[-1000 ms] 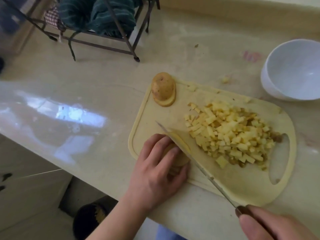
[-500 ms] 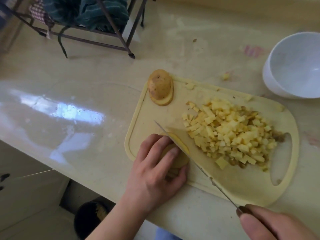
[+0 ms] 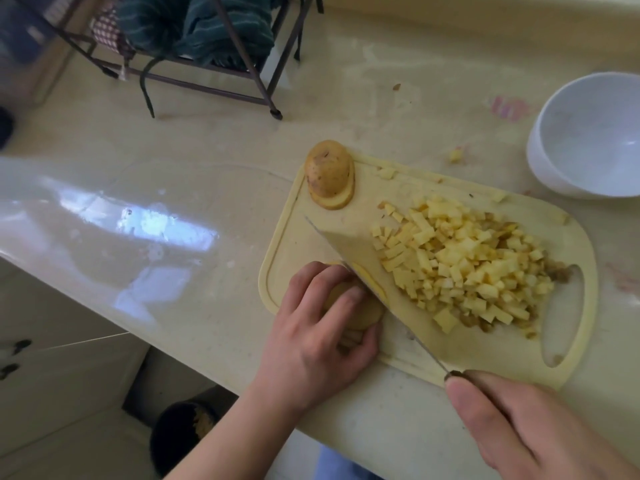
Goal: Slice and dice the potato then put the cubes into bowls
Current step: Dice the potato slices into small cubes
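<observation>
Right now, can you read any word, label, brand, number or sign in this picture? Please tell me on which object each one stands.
None can be read.
The cutting board, the white bowl and the knife show no print.
The pink smear on the counter is a stain, too blurred to be letters.
The checked cloth on the rack carries a pattern, no text.

Pale yellow cutting board (image 3: 298,244), yellow potato cubes (image 3: 464,265), white bowl (image 3: 554,168), teal striped cloth (image 3: 221,26).

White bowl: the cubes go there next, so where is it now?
The round white bowl sits on the beige counter at the head view's far right edge, beyond the pale yellow plastic cutting board.
</observation>
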A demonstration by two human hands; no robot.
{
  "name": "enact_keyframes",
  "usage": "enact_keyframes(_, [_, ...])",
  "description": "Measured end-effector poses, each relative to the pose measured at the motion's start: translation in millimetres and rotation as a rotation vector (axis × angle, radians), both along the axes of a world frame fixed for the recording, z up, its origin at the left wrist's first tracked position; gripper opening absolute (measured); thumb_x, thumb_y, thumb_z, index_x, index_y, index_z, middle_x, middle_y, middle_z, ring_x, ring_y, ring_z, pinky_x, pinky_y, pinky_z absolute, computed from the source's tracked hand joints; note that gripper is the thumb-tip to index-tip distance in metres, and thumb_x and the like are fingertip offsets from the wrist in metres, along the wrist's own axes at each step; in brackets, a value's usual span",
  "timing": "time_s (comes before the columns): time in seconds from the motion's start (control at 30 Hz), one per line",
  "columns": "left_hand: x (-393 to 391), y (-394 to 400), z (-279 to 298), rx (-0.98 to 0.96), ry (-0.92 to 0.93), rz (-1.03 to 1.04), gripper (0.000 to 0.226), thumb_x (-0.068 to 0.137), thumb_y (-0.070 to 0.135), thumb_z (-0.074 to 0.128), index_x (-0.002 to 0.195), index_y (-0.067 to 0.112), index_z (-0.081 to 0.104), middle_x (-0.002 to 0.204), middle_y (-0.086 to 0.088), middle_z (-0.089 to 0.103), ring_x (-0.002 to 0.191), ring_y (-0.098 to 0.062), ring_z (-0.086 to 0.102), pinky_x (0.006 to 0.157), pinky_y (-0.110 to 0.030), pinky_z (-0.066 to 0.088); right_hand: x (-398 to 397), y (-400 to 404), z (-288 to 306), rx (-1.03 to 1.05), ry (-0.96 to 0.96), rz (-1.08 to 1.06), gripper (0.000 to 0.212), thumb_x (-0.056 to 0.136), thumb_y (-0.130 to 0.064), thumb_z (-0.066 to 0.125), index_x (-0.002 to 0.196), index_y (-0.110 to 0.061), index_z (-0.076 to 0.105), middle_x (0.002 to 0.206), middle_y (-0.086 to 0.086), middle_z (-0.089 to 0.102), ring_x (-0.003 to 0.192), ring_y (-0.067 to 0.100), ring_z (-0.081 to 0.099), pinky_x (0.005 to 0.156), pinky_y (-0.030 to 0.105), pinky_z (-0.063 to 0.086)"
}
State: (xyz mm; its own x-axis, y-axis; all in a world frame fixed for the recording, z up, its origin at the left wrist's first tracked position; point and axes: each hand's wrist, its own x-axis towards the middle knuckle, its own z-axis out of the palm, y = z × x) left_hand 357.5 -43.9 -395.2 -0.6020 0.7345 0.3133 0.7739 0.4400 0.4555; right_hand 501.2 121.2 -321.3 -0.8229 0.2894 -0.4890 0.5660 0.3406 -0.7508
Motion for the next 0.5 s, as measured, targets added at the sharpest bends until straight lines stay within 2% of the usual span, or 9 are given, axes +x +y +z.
enact_keyframes(0.07, [0,-1,-1,0.005,-0.005,0.002,0.029,0.085,0.023,0.078,0.102,-0.001,0.075,0.114,-0.018,0.067,0.11,-0.04,0.058,0.096,-0.043,0.049,-2,0,0,-0.09,-0.013,0.0,0.062,0.07,-0.079,0.03,0.067,-0.02,0.046,0.046,-0.009,0.04,0.044,0.006,0.043,0.045,0.011,0.031])
enact_keyframes(0.2, [1,-5,-2,0.043,0.005,-0.001,0.029,0.085,0.025,0.077,0.096,-0.002,0.076,0.108,-0.018,0.068,0.107,-0.041,0.059,0.095,-0.043,0.05,-7,-4,0,-0.135,-0.011,0.035,0.067,0.069,-0.081,0.032,0.067,-0.015,0.043,0.046,-0.006,0.034,0.042,0.006,0.038,0.044,0.014,0.028])
enact_keyframes(0.33, [0,-6,-3,0.071,0.01,-0.011,0.025,0.085,0.018,0.077,0.095,-0.004,0.076,0.104,-0.018,0.069,0.104,-0.041,0.061,0.092,-0.044,0.052,-7,-10,7,-0.091,-0.002,0.087,0.063,0.068,-0.08,0.03,0.069,-0.019,0.047,0.045,-0.007,0.04,0.043,0.007,0.046,0.044,0.012,0.031])
enact_keyframes(0.5, [2,-6,-3,0.077,0.013,-0.011,0.024,0.086,0.017,0.076,0.097,-0.004,0.076,0.104,-0.017,0.069,0.105,-0.039,0.062,0.095,-0.042,0.051,6,-4,7,-0.068,-0.014,0.04,0.052,0.07,-0.077,0.033,0.066,-0.029,0.052,0.049,-0.011,0.049,0.047,0.005,0.052,0.044,0.008,0.033])
